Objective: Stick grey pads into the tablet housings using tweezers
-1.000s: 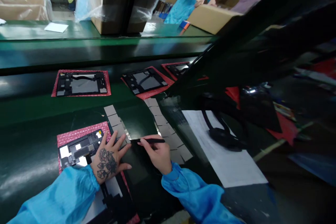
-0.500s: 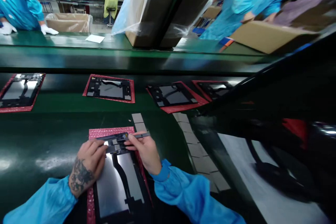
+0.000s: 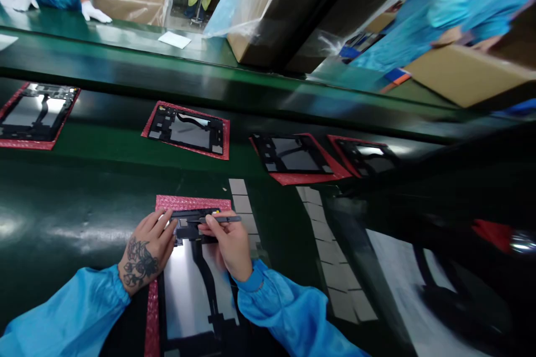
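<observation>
An opened tablet back (image 3: 188,284) lies on a pink bubble-wrap pad (image 3: 184,202) in front of me on the green bench. My left hand (image 3: 144,251), tattooed, rests on the tablet's upper left edge with fingers curled against it. My right hand (image 3: 228,240) pinches a thin black tool (image 3: 221,219), its tip at the tablet's top components. Grey square stickers (image 3: 243,203) lie in a strip just right of the pad.
Several more opened tablets on red pads (image 3: 186,131) sit on the green conveyor belt (image 3: 104,150). Another sticker strip (image 3: 322,234) and a white sheet (image 3: 419,290) lie to the right. Cardboard boxes (image 3: 460,72) and people in blue coats stand beyond the far bench.
My right hand moved from the sticker strip to the tablet's top edge with the tool. My left hand shifted from lying flat on the tablet to curling at its upper left edge. The view swung left.
</observation>
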### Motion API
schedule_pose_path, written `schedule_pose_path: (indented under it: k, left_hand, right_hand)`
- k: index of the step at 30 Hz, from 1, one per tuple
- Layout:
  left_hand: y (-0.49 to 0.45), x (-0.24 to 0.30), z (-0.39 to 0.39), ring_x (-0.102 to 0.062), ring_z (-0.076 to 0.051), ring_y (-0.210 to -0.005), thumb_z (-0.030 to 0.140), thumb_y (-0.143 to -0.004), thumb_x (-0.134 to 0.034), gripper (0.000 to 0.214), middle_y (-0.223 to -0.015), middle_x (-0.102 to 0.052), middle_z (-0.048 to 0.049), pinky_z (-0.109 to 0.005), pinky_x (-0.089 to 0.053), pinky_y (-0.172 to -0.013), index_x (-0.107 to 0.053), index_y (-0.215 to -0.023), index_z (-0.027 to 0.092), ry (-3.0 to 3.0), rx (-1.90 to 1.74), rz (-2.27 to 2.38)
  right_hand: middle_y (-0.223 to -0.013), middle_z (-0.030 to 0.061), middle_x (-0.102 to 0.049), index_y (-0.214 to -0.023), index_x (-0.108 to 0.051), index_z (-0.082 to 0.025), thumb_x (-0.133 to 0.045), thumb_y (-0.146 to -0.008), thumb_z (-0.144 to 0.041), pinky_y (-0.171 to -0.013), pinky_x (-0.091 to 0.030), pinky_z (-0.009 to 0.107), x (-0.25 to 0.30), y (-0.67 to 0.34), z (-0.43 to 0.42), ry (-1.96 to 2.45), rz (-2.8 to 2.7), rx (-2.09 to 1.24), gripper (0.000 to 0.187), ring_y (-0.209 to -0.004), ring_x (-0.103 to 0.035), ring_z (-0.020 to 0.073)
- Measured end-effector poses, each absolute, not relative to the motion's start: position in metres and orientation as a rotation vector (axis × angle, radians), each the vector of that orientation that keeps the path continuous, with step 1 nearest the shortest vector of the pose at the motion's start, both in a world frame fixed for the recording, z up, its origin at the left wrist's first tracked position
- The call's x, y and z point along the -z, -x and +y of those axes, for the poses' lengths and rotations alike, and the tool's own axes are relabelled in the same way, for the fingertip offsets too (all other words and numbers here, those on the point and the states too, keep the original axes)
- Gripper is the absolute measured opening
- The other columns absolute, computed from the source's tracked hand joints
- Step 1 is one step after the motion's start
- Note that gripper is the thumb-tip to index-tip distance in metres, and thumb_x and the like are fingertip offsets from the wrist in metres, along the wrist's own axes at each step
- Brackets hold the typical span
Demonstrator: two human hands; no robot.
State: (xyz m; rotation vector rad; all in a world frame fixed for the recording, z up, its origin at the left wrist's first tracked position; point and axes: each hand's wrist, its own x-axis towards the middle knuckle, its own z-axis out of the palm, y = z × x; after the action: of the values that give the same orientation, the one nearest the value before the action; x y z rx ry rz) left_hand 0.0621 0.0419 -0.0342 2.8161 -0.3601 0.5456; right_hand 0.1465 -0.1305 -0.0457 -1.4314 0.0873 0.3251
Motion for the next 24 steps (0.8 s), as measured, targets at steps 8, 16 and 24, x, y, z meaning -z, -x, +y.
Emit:
schedule_pose_path:
  k: [8, 16, 24]
  left_hand:
    - [-0.063, 0.036, 0.042, -0.049, -0.033, -0.115, 0.016, -0.091, -0.043, 0.032, -0.124, -0.055, -0.0187, -0.049, -0.05, -0.09, -0.063, -0.112, 0.003, -2.818, -0.534, -0.373]
    - [-0.065, 0.035, 0.04, -0.047, -0.033, -0.116, 0.027, -0.091, -0.051, 0.032, -0.127, -0.051, -0.0176, -0.052, -0.046, -0.093, -0.063, -0.119, 0.017, -2.818, -0.45, -0.31]
    - [-0.039, 0.017, 0.034, -0.022, -0.035, -0.137, 0.037, -0.09, -0.054, 0.044, -0.149, -0.027, -0.0101, -0.058, -0.024, -0.109, -0.052, -0.132, 0.027, -2.317, -0.181, 0.115]
  right_hand:
    - [-0.069, 0.0003, -0.067, -0.082, -0.054, -0.018, -0.077, -0.071, -0.048, -0.061, -0.059, 0.028, 0.049, -0.146, -0.132, 1.445, 0.066, -0.329, 0.04, -0.065, -0.069, 0.0187]
    - [-0.069, 0.0006, -0.066, -0.082, -0.054, -0.019, -0.075, -0.072, -0.05, -0.063, -0.059, 0.032, 0.046, -0.146, -0.127, 1.493, 0.059, -0.338, 0.039, -0.067, -0.069, 0.0209]
    - [-0.084, 0.0078, -0.068, -0.079, -0.058, -0.024, -0.072, -0.069, -0.058, -0.079, -0.055, 0.044, 0.01, -0.139, -0.182, 1.603, 0.106, -0.254, 0.038, -0.08, -0.067, 0.027]
